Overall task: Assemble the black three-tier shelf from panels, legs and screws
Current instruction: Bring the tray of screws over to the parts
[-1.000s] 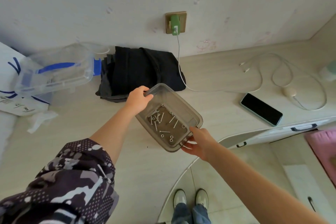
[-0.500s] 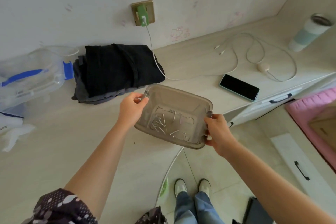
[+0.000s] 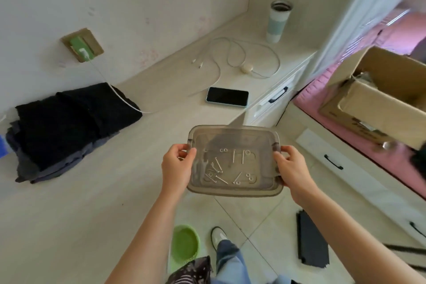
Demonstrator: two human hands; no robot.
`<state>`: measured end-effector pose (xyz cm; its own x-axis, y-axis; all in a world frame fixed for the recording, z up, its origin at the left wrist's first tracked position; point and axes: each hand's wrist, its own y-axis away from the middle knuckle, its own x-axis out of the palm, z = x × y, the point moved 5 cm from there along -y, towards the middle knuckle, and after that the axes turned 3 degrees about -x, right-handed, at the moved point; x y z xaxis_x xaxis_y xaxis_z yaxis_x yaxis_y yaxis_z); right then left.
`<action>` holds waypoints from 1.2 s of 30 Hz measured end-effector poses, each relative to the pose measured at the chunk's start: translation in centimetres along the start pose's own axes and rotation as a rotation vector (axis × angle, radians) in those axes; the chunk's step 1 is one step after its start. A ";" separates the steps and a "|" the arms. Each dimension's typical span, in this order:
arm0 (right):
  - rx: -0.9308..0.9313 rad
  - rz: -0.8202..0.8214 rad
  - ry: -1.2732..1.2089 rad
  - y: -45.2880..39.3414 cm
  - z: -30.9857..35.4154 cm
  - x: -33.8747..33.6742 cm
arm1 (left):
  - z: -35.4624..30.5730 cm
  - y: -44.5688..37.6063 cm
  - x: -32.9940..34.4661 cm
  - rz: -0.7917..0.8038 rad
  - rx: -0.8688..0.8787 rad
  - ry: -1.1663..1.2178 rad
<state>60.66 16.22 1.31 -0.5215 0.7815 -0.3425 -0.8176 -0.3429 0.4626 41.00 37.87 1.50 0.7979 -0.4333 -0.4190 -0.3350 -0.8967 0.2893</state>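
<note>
I hold a smoky clear plastic tray (image 3: 235, 190) in the air in front of me, past the desk's curved edge. My left hand (image 3: 176, 169) grips its left rim and my right hand (image 3: 291, 168) grips its right rim. Several silver screws and washers (image 3: 227, 169) lie loose on the tray's bottom. Black shelf panels (image 3: 312, 242) lie stacked on the tiled floor at the lower right.
The pale desk (image 3: 69, 214) carries folded dark clothes (image 3: 69, 124), a phone (image 3: 227, 97), a white cable (image 3: 249, 57) and a tumbler (image 3: 277, 22). An open cardboard box (image 3: 378, 97) sits on a pink surface at right. White drawers (image 3: 334, 163) and a green basin (image 3: 184, 244) are below.
My view has swung right and down. The tray has come off the desk toward me and turned level, both hands still on its rims. The box and floor panels have come into view.
</note>
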 end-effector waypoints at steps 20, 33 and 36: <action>0.059 -0.418 -0.065 10.1 -20.6 -34.3 | -2.4 26.2 28.3 0.443 0.153 -0.163; 0.154 -0.785 -0.287 18.0 -30.6 -51.1 | -8.9 40.9 44.1 0.710 0.355 -0.174; 0.179 -0.853 -0.329 19.3 -32.2 -53.8 | -10.0 43.5 47.4 0.764 0.403 -0.157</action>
<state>65.12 -49.23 2.33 0.3557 0.8501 -0.3884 -0.8285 0.4791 0.2900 69.22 -20.81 2.81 0.2149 -0.9091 -0.3567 -0.9247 -0.3070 0.2253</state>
